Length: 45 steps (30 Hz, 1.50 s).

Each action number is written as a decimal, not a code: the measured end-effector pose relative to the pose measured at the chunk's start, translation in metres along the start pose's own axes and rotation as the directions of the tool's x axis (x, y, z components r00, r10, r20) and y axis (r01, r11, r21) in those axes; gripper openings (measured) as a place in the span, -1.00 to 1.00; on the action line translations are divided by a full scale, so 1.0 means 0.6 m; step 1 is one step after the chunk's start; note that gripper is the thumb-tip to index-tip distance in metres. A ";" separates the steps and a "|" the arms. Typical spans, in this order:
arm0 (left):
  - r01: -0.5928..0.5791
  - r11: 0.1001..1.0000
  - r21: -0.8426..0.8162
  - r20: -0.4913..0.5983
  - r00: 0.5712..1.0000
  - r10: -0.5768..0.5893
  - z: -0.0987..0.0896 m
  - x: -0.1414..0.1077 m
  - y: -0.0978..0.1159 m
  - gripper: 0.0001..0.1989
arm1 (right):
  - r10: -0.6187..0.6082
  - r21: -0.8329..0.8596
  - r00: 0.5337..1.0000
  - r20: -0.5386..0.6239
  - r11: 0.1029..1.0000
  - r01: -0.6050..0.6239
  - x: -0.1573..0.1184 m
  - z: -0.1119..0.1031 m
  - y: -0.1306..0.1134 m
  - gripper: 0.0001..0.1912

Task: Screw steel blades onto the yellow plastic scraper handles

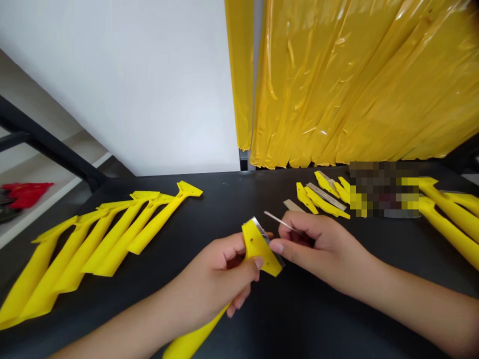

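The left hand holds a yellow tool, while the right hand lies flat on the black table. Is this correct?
Not quite: the head view shows the right hand pinching a thin, pale strip, not lying flat on the black table. The left hand does hold a yellow tool.

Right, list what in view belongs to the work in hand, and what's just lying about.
Apparently part of the work:
held yellow tool, in the left grip
thin pale piece, in the right grip
row of similar yellow tools
loose yellow pieces
grey strips
yellow handles, right side

Seemingly just about:
red item, far left
yellow plastic sheeting, hanging behind
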<state>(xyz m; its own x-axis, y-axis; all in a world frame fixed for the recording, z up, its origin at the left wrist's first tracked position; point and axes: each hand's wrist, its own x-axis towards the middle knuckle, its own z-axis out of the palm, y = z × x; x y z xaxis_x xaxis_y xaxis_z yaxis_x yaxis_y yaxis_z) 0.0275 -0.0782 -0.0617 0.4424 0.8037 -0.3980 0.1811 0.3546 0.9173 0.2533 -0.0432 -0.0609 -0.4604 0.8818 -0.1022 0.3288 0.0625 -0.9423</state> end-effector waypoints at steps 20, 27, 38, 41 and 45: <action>-0.242 0.955 0.170 -0.414 0.862 0.292 -0.003 -0.005 0.005 0.05 | 0.152 0.330 0.987 -0.056 0.936 -0.125 0.004 -0.001 0.008 -0.65; -0.082 0.948 -0.307 -0.185 0.983 0.025 0.013 0.000 0.013 -0.69 | 0.098 0.260 0.995 0.031 0.960 -0.102 0.008 -0.003 0.011 -0.64; -0.080 0.959 -0.270 -0.308 0.952 -0.008 0.011 -0.002 0.004 -0.60 | -0.176 -0.224 0.962 -0.209 0.966 0.128 0.018 -0.028 0.030 -0.59; -0.114 0.956 -0.269 -0.355 0.935 0.012 0.007 -0.005 0.006 -0.65 | -0.308 -0.412 0.946 -0.098 0.878 0.243 0.022 -0.034 0.039 -0.65; -0.134 0.955 -0.266 -0.385 0.923 0.022 0.003 -0.004 0.008 -0.67 | -0.335 -0.587 0.932 0.136 0.731 0.348 0.023 -0.031 0.048 -0.65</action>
<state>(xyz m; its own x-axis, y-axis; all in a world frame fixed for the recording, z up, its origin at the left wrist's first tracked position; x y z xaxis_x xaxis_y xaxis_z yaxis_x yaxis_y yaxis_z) 0.0288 -0.0794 -0.0564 0.0739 0.9334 -0.3512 -0.1201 0.3579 0.9260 0.2718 -0.0208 -0.0833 -0.6513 0.7378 0.1773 0.5638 0.6269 -0.5376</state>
